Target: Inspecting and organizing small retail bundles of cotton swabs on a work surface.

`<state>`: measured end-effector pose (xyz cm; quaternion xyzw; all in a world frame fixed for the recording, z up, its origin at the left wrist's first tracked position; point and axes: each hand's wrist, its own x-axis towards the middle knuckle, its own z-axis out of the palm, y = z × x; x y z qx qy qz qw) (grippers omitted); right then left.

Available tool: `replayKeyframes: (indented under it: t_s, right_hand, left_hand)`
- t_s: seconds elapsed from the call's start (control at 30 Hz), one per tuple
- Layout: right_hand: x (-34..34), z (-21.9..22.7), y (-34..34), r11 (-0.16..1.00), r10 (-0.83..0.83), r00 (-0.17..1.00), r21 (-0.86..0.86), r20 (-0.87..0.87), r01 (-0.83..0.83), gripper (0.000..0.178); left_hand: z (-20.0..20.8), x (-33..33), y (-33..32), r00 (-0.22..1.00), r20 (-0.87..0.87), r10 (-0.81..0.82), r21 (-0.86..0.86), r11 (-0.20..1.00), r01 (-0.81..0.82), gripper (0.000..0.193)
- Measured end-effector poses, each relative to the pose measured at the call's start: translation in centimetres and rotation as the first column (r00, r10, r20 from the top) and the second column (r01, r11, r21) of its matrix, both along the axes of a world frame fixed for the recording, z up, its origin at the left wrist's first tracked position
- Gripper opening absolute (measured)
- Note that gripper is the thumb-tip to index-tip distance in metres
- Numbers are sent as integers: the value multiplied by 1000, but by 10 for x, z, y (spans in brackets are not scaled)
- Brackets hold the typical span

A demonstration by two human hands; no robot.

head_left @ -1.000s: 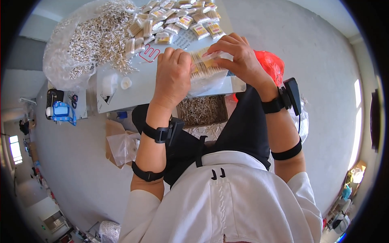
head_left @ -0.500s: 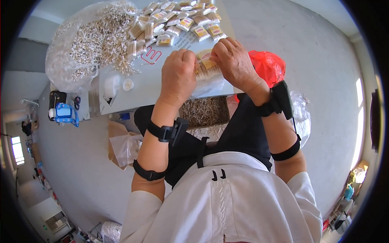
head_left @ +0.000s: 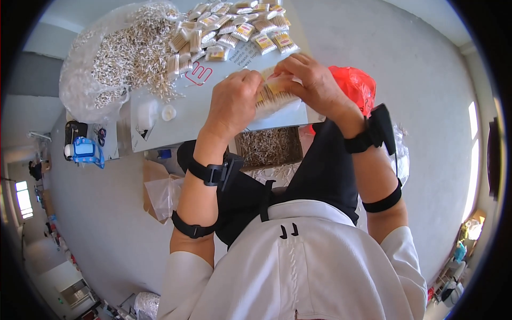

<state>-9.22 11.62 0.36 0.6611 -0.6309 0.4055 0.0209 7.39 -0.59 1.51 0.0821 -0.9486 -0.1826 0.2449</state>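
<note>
Over the table's near edge I hold a clear plastic bag of cotton swabs (head_left: pixel 273 101), with wooden sticks and yellow printed labels showing through the film. My left hand (head_left: pixel 233 100) is closed, its fingers pinching the bag's left upper side. At the upper right, my right hand (head_left: pixel 316 88) has thumb and fingers pressed together on the film. The fingertips partly hide the bag's top edge. Past my hands, many small filled swab packets (head_left: pixel 229 40) lie heaped on the table (head_left: pixel 200 104).
A big clear sack of loose cotton swabs (head_left: pixel 125 58) spills onto the table's left. Small white containers (head_left: pixel 168 112) stand near the front edge. A box of swabs (head_left: pixel 269 146) sits below, between my knees. A red plastic bag (head_left: pixel 353 88) is right; an open carton (head_left: pixel 154 189) is lower left.
My right hand has shifted slightly right and down, its thumb now lying across the bag's film. My left hand has tilted a little, still gripping the bag.
</note>
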Motion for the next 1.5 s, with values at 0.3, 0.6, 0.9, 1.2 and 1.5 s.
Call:
replayKeyframes:
  t_s: [0.3,0.6,0.9,1.2,1.5]
  right_hand:
    - [12,-8,-15,989,-144,944,-11,-296,147,18]
    - [2,-11,-10,995,-88,994,37,-66,90,18]
    - [-27,-45,13,966,-189,468,77,863,249,35]
    - [58,-55,57,980,149,-244,-175,958,-89,115]
    - [67,-32,56,992,50,7,-50,999,118,93]
  left_hand:
    - [-8,-14,5,983,-146,113,-108,986,-129,10]
    - [9,-32,-12,979,190,-74,-14,997,78,26]
    - [2,3,-48,994,-69,85,308,950,-60,25]
    - [-37,75,-45,867,-208,453,882,469,-33,26]
    - [-63,73,-44,818,-181,546,813,551,-188,28]
